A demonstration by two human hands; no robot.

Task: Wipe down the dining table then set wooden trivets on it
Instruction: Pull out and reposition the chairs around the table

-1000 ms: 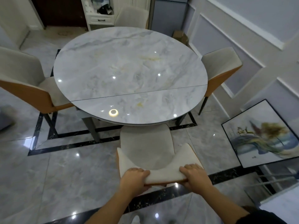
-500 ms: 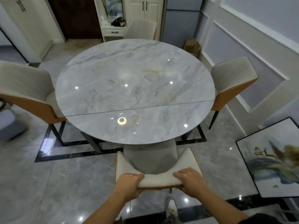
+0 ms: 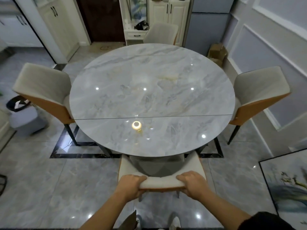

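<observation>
Left grip [image 3: 131,185]: clenched round the top edge of the chair [image 3: 162,184] back, at its left end, fingers curled over the front.
Right grip [image 3: 193,184]: clenched on the same edge at its right end; I hold the chair back between the two.
Chair position: seat tucked part-way under the near rim of the counter [image 3: 152,97].
Counter position: straight ahead of both grips, just beyond the chair; three more chairs stand round it, to the left, to the right and on the far side.
Counter handling: I judge the glossy stone-look top hard, heavy and slick. It is not a thing to lift. A cloth should be pressed flat on it, and trivets may slide if nudged.
Counter orientation: top level and near round, with no sure long axis under the wide lens. A seam [image 3: 152,117] crosses it left to right, parallel to the line between my grips.
Trivets and cloth: none in view.
Stage: I judge wiping not begun, as both grips are occupied by the chair.
</observation>
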